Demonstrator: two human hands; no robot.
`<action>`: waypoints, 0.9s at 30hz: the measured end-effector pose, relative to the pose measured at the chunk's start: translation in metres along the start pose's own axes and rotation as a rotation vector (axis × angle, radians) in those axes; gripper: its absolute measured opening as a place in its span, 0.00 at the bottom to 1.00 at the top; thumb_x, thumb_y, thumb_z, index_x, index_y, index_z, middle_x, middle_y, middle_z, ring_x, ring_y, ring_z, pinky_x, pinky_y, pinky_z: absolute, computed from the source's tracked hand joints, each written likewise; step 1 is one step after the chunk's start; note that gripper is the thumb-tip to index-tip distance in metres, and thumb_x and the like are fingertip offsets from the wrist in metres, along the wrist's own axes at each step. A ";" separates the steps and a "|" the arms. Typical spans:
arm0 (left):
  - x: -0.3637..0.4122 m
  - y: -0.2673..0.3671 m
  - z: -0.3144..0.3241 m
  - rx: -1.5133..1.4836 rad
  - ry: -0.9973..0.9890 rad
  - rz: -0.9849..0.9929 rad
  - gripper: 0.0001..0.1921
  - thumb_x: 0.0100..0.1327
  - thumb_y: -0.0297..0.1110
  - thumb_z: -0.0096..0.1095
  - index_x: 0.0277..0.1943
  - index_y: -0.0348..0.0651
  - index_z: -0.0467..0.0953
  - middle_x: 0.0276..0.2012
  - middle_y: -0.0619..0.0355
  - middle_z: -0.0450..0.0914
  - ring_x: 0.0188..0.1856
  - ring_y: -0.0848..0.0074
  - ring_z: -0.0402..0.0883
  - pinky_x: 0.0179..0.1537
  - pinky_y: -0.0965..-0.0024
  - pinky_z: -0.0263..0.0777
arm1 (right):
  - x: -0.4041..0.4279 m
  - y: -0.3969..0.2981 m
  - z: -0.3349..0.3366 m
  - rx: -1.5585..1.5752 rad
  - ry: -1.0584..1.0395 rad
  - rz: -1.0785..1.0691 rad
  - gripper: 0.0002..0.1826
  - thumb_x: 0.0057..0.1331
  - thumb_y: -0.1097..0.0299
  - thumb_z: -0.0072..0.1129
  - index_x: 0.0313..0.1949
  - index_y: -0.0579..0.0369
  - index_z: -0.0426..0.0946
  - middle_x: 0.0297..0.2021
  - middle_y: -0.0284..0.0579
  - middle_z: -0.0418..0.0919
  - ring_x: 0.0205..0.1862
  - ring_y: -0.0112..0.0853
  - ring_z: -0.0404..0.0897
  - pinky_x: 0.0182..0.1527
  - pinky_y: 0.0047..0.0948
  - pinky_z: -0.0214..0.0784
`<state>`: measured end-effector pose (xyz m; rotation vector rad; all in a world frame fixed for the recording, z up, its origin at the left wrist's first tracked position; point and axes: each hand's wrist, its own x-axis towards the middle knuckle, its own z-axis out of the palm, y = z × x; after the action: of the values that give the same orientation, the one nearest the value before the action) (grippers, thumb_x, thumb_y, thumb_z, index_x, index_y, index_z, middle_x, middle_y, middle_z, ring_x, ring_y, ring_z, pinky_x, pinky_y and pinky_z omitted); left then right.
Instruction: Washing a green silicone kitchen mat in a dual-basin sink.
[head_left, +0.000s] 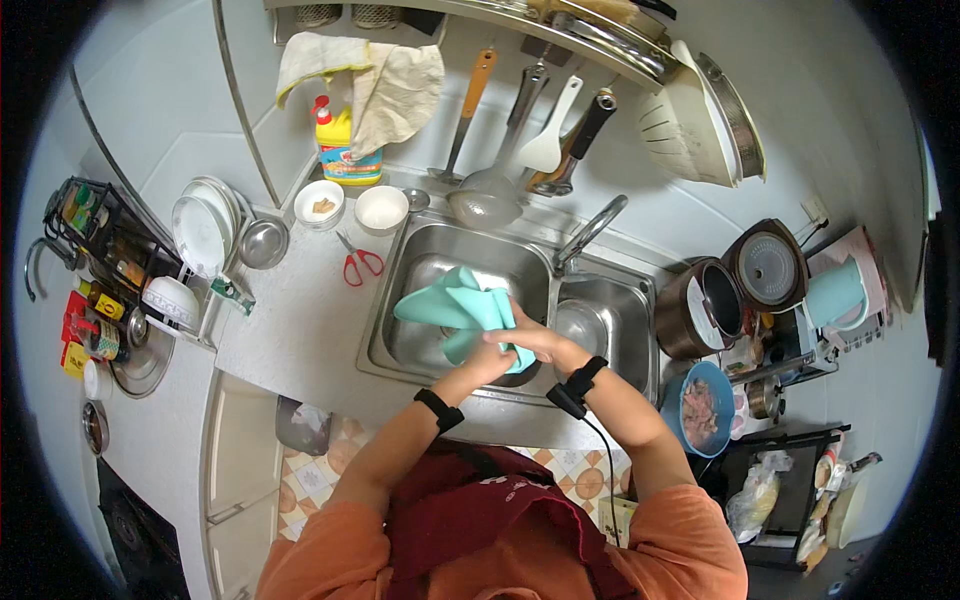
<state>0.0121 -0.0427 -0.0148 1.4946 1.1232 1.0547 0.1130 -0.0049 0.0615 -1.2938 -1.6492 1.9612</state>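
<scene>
A folded, limp mint-green cloth (457, 304) hangs over the larger basin of a stainless-steel double sink (365, 352). My left hand (491, 361) grips its lower right part. Against the same bunched end, my right hand (534, 337) is closed on the cloth, and the two hands meet there. Some fingers are hidden by the cloth and by each other. Both wrists wear black bands, the right one with a cable. The curved metal faucet (592, 232) stands behind the sink, beyond my hands.
Red-handled scissors (362, 268), two white bowls (319, 204) and a yellow detergent bottle (346, 154) are left of the sink. Ladles and a white rice paddle (551, 142) hang behind. At right stand a rice cooker (686, 319) and a blue container (675, 397) with raw meat.
</scene>
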 end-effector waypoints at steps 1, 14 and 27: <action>-0.007 0.013 -0.008 0.054 -0.001 0.046 0.15 0.42 0.28 0.49 0.36 0.31 0.66 0.29 0.44 0.70 0.33 0.63 0.71 0.33 0.67 0.64 | -0.003 -0.003 0.006 0.000 -0.002 0.010 0.53 0.41 0.58 0.60 0.55 0.62 0.29 0.51 0.55 0.48 0.54 0.38 0.49 0.53 0.28 0.44; -0.030 0.026 -0.062 -0.216 -0.119 -0.018 0.29 0.51 0.34 0.51 0.54 0.37 0.48 0.46 0.46 0.63 0.50 0.65 0.61 0.48 0.69 0.55 | -0.022 0.006 -0.014 0.755 0.410 0.030 0.23 0.48 0.67 0.53 0.43 0.63 0.61 0.36 0.44 0.69 0.34 0.31 0.71 0.36 0.23 0.66; -0.027 0.030 -0.075 0.621 0.144 -0.108 0.58 0.31 0.49 0.66 0.56 0.39 0.27 0.55 0.38 0.38 0.58 0.53 0.39 0.53 0.60 0.46 | -0.043 -0.044 -0.015 0.769 0.047 -0.116 0.24 0.50 0.69 0.52 0.45 0.65 0.57 0.37 0.47 0.68 0.36 0.32 0.70 0.38 0.26 0.66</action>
<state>-0.0612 -0.0587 0.0248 1.8208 1.7208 0.7798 0.1348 -0.0109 0.1211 -0.8991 -0.7667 2.1349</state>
